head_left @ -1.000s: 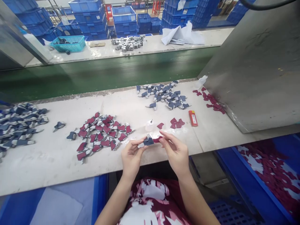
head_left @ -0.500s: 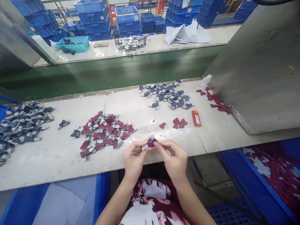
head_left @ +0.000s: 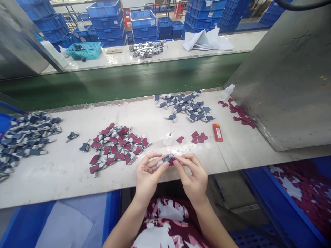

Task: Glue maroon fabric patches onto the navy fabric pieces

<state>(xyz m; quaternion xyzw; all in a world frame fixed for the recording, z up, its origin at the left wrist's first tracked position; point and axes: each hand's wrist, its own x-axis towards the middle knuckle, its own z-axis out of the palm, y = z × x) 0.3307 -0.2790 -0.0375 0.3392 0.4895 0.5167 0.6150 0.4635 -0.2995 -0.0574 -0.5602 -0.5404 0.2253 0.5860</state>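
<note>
Both hands pinch one small grey and dark blue plastic part with a dark red face (head_left: 171, 161), held over the front edge of the bench. My left hand (head_left: 149, 174) grips its left end between thumb and fingers. On the right side, thumb and fingertips of my right hand (head_left: 192, 174) press against the red face. Fingers cover much of the part. Just beyond stand a small clear bottle with a thin dark tip (head_left: 168, 138) and several loose dark red pieces (head_left: 198, 137). To the left lies a pile of red-faced parts (head_left: 116, 144).
Blue-faced parts (head_left: 186, 106) lie at mid-bench, and another heap (head_left: 28, 134) is far left. A red lighter (head_left: 217, 132) and more red pieces (head_left: 241, 115) sit near the metal panel (head_left: 289, 79). Behind the green belt (head_left: 139, 79) is a turquoise basket (head_left: 86, 51).
The part has turned slightly in my fingers, and both hands keep their pinch on it. The whole view has shifted a little; the piles look the same.
</note>
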